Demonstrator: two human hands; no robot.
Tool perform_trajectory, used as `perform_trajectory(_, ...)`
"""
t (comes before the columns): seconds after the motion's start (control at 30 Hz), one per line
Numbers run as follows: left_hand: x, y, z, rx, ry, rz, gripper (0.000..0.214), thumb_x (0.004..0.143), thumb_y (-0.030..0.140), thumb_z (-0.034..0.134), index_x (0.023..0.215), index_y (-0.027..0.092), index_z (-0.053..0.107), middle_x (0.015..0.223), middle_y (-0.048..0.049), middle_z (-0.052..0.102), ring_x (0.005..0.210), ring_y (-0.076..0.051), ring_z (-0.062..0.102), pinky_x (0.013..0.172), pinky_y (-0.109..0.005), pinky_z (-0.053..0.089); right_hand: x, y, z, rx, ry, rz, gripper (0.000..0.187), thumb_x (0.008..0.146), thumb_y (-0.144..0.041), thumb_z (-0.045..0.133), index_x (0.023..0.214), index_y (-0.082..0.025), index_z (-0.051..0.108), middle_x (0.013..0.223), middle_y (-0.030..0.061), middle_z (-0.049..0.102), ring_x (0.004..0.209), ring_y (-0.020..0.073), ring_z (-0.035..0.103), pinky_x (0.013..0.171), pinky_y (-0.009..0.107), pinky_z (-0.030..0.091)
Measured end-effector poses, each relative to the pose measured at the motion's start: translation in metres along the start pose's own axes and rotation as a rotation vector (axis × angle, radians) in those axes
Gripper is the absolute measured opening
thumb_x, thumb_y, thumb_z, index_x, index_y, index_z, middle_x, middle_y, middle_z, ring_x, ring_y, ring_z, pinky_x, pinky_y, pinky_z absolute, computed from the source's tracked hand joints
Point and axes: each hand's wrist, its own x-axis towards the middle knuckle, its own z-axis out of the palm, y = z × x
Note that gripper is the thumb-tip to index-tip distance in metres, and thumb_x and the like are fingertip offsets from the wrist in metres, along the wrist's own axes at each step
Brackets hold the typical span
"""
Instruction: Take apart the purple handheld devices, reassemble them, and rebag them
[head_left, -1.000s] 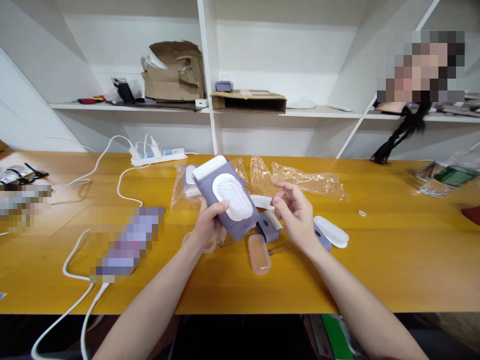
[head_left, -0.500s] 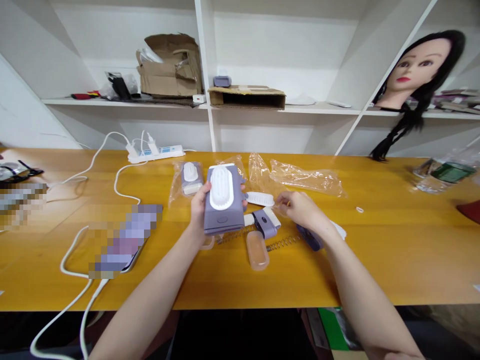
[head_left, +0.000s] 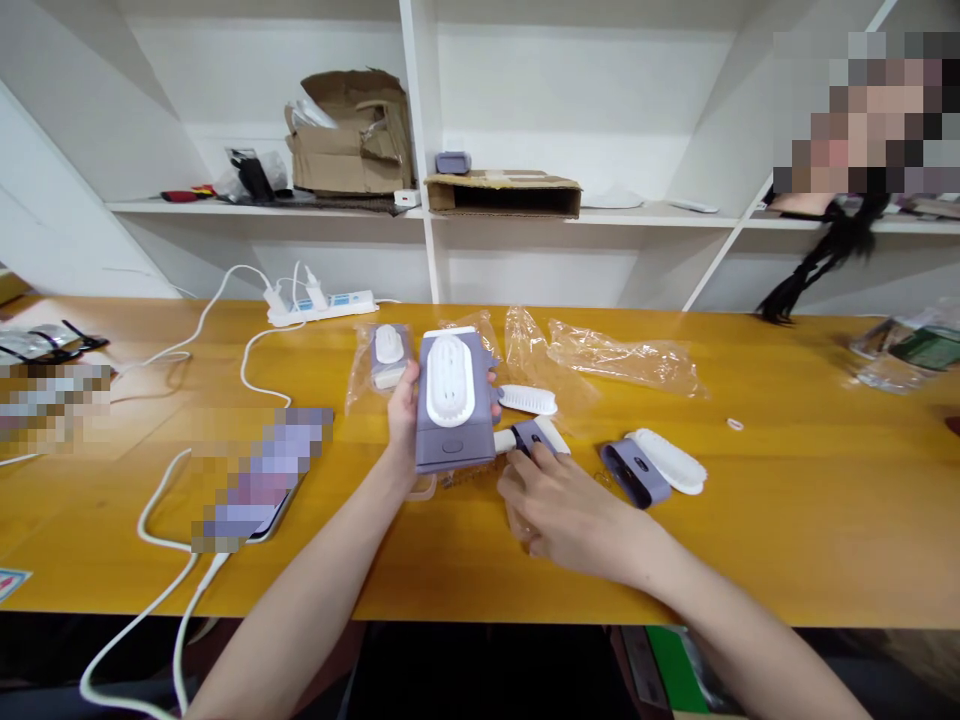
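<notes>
My left hand [head_left: 403,418] is wrapped around a purple box-shaped device [head_left: 454,400] with a white oval ribbed pad on its face, held up over the table. Below and to its right, my right hand [head_left: 566,515] has its fingers closed around a small translucent plastic cup [head_left: 519,518], mostly covered by the hand. Just beyond the fingers lies a purple-and-white part [head_left: 531,436]. A white bristled piece [head_left: 528,400] rests behind it. Right of my right hand are a hollow purple shell [head_left: 637,472] and a white oval comb plate [head_left: 671,462]. A spring shows only partly beneath the left-hand device.
Crumpled clear plastic bags [head_left: 626,358] lie at the back, near a bagged purple device [head_left: 388,355]. At left are a phone [head_left: 262,475] with white cables and a power strip [head_left: 322,308]. Shelves behind hold a torn cardboard box [head_left: 349,140]. A bottle [head_left: 911,345] lies far right.
My right hand has moved left and toward me, from beside the white bristled piece onto the translucent cup. My left hand still holds the purple device. The view has shifted slightly.
</notes>
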Motion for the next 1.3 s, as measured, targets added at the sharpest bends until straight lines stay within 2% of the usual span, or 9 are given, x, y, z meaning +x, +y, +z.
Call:
perform_trajectory(0.17, -0.003, 0.002, -0.001, -0.01, -0.097, -0.106, 0.07, 0.081, 0.065, 0.042, 0.128, 0.015, 0.055, 0.109, -0.0158, 0.07, 0.075, -0.032, 0.071, 0.072, -0.047, 0.053, 0.001, 0.009, -0.008, 0.14, 0.038, -0.013, 0.02, 0.071, -0.016, 0.062, 0.091, -0.016, 0.061, 0.099, 0.0134, 0.062, 0.092, 0.0306, 0.055, 0.077, 0.044, 0.048)
perform_trajectory(0.33, -0.002, 0.003, -0.011, -0.03, -0.303, -0.313, 0.073, 0.08, 0.066, 0.044, 0.135, 0.018, 0.047, 0.11, -0.0178, 0.069, 0.076, -0.033, 0.071, 0.065, -0.044, 0.053, -0.021, 0.06, -0.031, 0.593, 0.086, -0.014, 0.043, 0.066, -0.026, 0.076, 0.105, -0.022, 0.058, 0.108, 0.0057, 0.062, 0.096, 0.0232, 0.057, 0.084, 0.038, 0.047)
perform_trajectory(0.4, -0.002, 0.003, -0.014, -0.021, -0.385, -0.408, 0.074, 0.078, 0.068, 0.046, 0.134, 0.019, 0.047, 0.106, -0.018, 0.07, 0.074, -0.034, 0.071, 0.061, -0.042, 0.052, -0.03, 0.083, -0.036, 0.763, 0.246, 0.024, 0.051, 0.062, -0.033, 0.081, 0.107, -0.025, 0.059, 0.109, 0.0043, 0.062, 0.1, 0.0245, 0.057, 0.086, 0.039, 0.046)
perform_trajectory(0.47, -0.004, 0.002, -0.014, -0.011, -0.463, -0.476, 0.074, 0.076, 0.067, 0.049, 0.132, 0.019, 0.048, 0.102, -0.0181, 0.071, 0.071, -0.035, 0.071, 0.06, -0.043, 0.052, -0.034, 0.097, -0.035, 0.937, 0.562, 0.09, 0.057, 0.061, -0.039, 0.082, 0.112, -0.028, 0.058, 0.121, 0.0054, 0.059, 0.108, 0.0267, 0.055, 0.086, 0.04, 0.046)
perform_trajectory(0.53, -0.008, 0.001, -0.012, -0.002, -0.523, -0.522, 0.073, 0.075, 0.066, 0.051, 0.13, 0.018, 0.049, 0.1, -0.0182, 0.071, 0.07, -0.034, 0.07, 0.062, -0.045, 0.052, -0.032, 0.101, -0.031, 1.089, 0.748, 0.071, 0.066, 0.061, -0.041, 0.083, 0.121, -0.033, 0.054, 0.132, 0.0048, 0.053, 0.11, 0.0268, 0.055, 0.086, 0.041, 0.048)
perform_trajectory(0.77, -0.016, -0.005, -0.004, -0.029, -0.621, -0.632, 0.069, 0.078, 0.061, 0.051, 0.127, 0.013, 0.052, 0.095, -0.0178, 0.071, 0.074, -0.033, 0.071, 0.064, -0.043, 0.052, -0.018, 0.08, -0.021, 1.112, 0.512, -0.028, 0.077, 0.063, -0.03, 0.083, 0.132, -0.035, 0.051, 0.14, 0.0051, 0.047, 0.104, 0.0233, 0.059, 0.087, 0.042, 0.052)
perform_trajectory(1.0, -0.014, -0.009, -0.014, -0.047, -0.612, -0.737, 0.068, 0.081, 0.062, 0.046, 0.127, 0.013, 0.052, 0.096, -0.0162, 0.072, 0.076, -0.032, 0.071, 0.063, -0.039, 0.052, -0.016, 0.08, -0.02, 1.098, 0.489, -0.043, 0.074, 0.064, -0.026, 0.082, 0.132, -0.033, 0.053, 0.144, 0.0071, 0.042, 0.121, 0.0258, 0.051, 0.101, 0.047, 0.044)
perform_trajectory(1.17, -0.018, -0.006, -0.009, -0.03, -0.633, -0.712, 0.066, 0.079, 0.061, 0.05, 0.123, 0.01, 0.055, 0.089, -0.0158, 0.073, 0.072, -0.031, 0.071, 0.061, -0.038, 0.052, -0.016, 0.079, -0.02, 1.136, 0.489, -0.051, 0.072, 0.066, -0.027, 0.081, 0.132, -0.033, 0.053, 0.145, 0.0076, 0.041, 0.119, 0.0257, 0.054, 0.099, 0.047, 0.046)
perform_trajectory(1.3, -0.023, -0.003, -0.006, -0.003, -0.565, -0.701, 0.064, 0.078, 0.06, 0.052, 0.12, 0.011, 0.057, 0.086, -0.0151, 0.073, 0.07, -0.03, 0.07, 0.063, -0.04, 0.053, -0.019, 0.08, -0.02, 1.118, 0.484, -0.069, 0.074, 0.069, -0.027, 0.079, 0.135, -0.033, 0.049, 0.146, 0.0075, 0.041, 0.12, 0.0261, 0.053, 0.1, 0.047, 0.045)
